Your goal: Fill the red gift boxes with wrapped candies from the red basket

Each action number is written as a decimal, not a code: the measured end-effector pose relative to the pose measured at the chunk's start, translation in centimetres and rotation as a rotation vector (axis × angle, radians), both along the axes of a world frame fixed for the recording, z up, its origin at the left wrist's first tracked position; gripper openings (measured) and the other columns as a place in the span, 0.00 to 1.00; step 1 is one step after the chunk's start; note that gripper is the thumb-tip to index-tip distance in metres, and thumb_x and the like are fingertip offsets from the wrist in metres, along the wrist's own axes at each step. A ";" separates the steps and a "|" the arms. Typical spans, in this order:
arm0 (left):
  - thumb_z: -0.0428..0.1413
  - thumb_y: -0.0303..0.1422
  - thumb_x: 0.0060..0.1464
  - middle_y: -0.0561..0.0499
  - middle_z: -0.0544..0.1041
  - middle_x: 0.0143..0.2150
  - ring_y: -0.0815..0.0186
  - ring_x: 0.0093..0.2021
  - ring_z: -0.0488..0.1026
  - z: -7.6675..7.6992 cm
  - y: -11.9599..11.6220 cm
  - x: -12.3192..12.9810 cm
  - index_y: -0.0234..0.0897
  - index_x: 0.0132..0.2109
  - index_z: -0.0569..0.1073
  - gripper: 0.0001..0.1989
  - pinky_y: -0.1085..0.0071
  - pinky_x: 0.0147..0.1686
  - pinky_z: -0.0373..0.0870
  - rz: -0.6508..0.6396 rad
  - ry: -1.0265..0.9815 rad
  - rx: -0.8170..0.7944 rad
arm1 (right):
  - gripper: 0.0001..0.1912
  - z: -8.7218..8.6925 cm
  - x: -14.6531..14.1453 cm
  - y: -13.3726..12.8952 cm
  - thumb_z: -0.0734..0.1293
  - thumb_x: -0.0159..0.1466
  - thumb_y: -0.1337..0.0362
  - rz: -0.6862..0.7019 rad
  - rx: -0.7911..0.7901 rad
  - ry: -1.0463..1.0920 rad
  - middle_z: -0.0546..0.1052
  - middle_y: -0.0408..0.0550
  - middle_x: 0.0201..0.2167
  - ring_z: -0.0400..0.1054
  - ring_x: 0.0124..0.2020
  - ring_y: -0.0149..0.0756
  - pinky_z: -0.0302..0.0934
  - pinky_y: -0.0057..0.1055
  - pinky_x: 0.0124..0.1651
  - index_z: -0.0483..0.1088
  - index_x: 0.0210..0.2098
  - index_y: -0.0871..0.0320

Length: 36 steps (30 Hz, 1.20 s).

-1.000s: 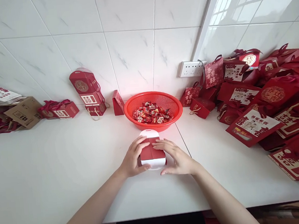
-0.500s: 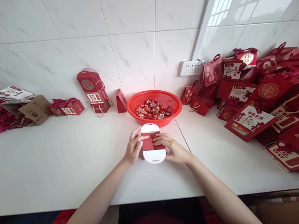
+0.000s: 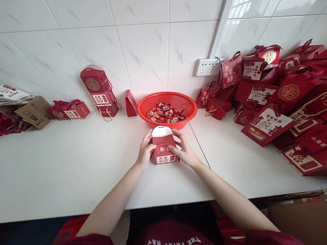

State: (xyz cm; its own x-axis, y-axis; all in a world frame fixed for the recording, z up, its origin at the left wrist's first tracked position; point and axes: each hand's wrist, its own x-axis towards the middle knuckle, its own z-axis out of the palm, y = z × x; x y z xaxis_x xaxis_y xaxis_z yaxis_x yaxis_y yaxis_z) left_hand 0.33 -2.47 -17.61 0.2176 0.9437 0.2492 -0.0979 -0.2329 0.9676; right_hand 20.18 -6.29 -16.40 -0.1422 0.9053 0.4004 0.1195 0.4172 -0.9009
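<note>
A small red gift box (image 3: 165, 153) with white-and-red lettering stands on the white table, just in front of the basket. Its near flap is folded over the top, while the far flap stands up and shows its white inside. My left hand (image 3: 145, 150) is closed around the box's left side, thumb near the top edge. On the right side my right hand (image 3: 185, 151) grips it, with the thumb pressed on the near flap. Behind the box is a red plastic basket (image 3: 190, 104) holding many wrapped candies (image 3: 167, 113).
To the right lies a large heap of red gift boxes (image 3: 289, 92). A stack of boxes (image 3: 99, 92), a ribboned box (image 3: 73, 110) and a cardboard box (image 3: 33, 113) with cards stand at left along the wall. A power socket (image 3: 208, 66) is on the tiles.
The near white-lined flap has been folded up over the box's top, and its printed red face now shows. Both hands have shifted to grip the sides. The view has tilted slightly down.
</note>
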 end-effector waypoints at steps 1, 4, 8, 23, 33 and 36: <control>0.51 0.29 0.52 0.41 0.70 0.63 0.55 0.58 0.72 0.0 -0.1 0.1 0.38 0.69 0.56 0.36 0.59 0.51 0.73 0.000 0.001 0.003 | 0.36 0.0 0.0 0.0 0.67 0.65 0.50 0.014 -0.022 0.013 0.56 0.58 0.69 0.52 0.69 0.47 0.59 0.50 0.64 0.52 0.66 0.51; 0.51 0.31 0.54 0.42 0.73 0.58 0.55 0.55 0.73 0.2 -0.8 0.0 0.37 0.64 0.61 0.30 0.58 0.49 0.74 0.027 0.028 0.037 | 0.38 -0.2 -0.1 -0.1 0.68 0.64 0.50 0.060 -0.060 0.033 0.56 0.58 0.69 0.54 0.69 0.48 0.59 0.50 0.64 0.50 0.68 0.50; 0.51 0.34 0.58 0.44 0.74 0.53 0.55 0.54 0.72 0.9 -2.3 -0.8 0.38 0.53 0.71 0.17 0.54 0.53 0.71 0.052 0.130 0.153 | 0.35 -0.6 -0.3 -0.1 0.66 0.67 0.51 0.100 -0.055 0.024 0.57 0.56 0.69 0.54 0.69 0.44 0.58 0.47 0.65 0.51 0.68 0.49; 0.59 0.40 0.59 0.44 0.55 0.69 0.49 0.66 0.61 3.0 -5.8 -5.0 0.51 0.65 0.66 0.28 0.52 0.63 0.64 0.076 0.859 0.535 | 0.19 -1.1 -1.1 -1.2 0.57 0.73 0.54 0.016 0.066 -0.154 0.58 0.53 0.68 0.52 0.69 0.43 0.54 0.49 0.68 0.60 0.62 0.49; 0.53 0.46 0.61 0.39 0.52 0.69 0.38 0.63 0.61 4.3 5.7 -20.2 0.45 0.66 0.67 0.28 0.44 0.60 0.62 0.988 1.181 0.045 | 0.19 -1.4 -0.6 -1.3 0.58 0.73 0.55 -0.015 -0.026 -0.197 0.61 0.53 0.65 0.59 0.66 0.45 0.61 0.51 0.63 0.59 0.61 0.47; 0.52 0.46 0.61 0.37 0.51 0.69 0.38 0.63 0.61 4.8 9.7 -22.4 0.43 0.66 0.66 0.29 0.45 0.59 0.64 1.047 1.154 -0.006 | 0.18 -1.6 -0.7 -1.2 0.58 0.73 0.56 -0.009 -0.041 -0.207 0.62 0.52 0.65 0.60 0.64 0.45 0.63 0.51 0.63 0.60 0.60 0.46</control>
